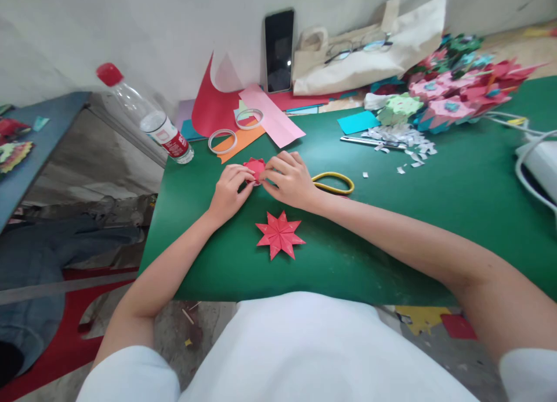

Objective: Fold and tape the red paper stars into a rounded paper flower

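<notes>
Between my two hands, above the green table, is a small round red folded-paper piece with a pointed rim. My left hand pinches its left lower edge. The fingers of my right hand close on its right side and partly cover it. Just below my hands lies a flat red paper star with several points. A yellow-handled tool, perhaps scissors, sticks out from behind my right wrist; the rest of it is hidden.
Two tape rolls rest on coloured paper sheets at the back. A bottle stands at the left edge. A phone leans on the wall beside a cloth bag. To the right are a cutter knife, paper scraps and paper flowers.
</notes>
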Tool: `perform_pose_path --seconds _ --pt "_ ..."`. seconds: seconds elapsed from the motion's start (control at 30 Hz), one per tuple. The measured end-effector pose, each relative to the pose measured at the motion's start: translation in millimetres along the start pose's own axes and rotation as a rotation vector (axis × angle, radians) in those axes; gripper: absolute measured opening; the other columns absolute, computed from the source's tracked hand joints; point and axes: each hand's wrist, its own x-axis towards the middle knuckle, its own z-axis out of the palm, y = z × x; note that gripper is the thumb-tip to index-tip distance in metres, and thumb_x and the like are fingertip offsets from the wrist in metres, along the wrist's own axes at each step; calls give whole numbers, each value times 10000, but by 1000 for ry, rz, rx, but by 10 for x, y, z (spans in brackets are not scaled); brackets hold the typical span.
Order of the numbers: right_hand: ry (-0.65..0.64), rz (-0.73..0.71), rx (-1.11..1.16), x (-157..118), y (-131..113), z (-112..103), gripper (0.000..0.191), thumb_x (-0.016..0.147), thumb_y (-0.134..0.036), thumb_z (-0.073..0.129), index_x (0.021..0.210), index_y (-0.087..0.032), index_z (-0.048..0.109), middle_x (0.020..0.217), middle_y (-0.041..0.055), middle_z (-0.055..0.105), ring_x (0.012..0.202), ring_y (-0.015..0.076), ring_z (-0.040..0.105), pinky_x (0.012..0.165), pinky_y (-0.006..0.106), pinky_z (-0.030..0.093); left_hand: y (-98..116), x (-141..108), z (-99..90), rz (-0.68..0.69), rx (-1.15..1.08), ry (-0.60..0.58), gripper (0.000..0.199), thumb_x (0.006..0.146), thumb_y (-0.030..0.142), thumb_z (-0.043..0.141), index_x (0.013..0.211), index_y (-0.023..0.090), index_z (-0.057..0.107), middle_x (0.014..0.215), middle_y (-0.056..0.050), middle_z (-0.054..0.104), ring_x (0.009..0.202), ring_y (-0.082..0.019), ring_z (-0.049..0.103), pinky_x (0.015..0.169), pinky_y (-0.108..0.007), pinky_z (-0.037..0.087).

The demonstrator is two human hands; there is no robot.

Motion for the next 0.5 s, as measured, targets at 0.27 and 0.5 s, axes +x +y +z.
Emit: perform_pose_path --seconds 0.27,0.5 --pt "27 63 56 19 -12 3 157 885 -241 554 789 -203 672 821 32 631 824 186 477 752 343 307 32 -4 -27 27 53 34 65 894 214 567 838 202 598 962 -48 651 1010 -183 593 926 -370 501" --pt "13 193 219 26 -23 17 94 813 -234 622 753 -201 687 788 18 625 789 168 483 738 333 301 26 -11 -26 42 83 67 64 889 230 590 839 202 617 961 -47 670 1006 -188 595 930 -381 506"
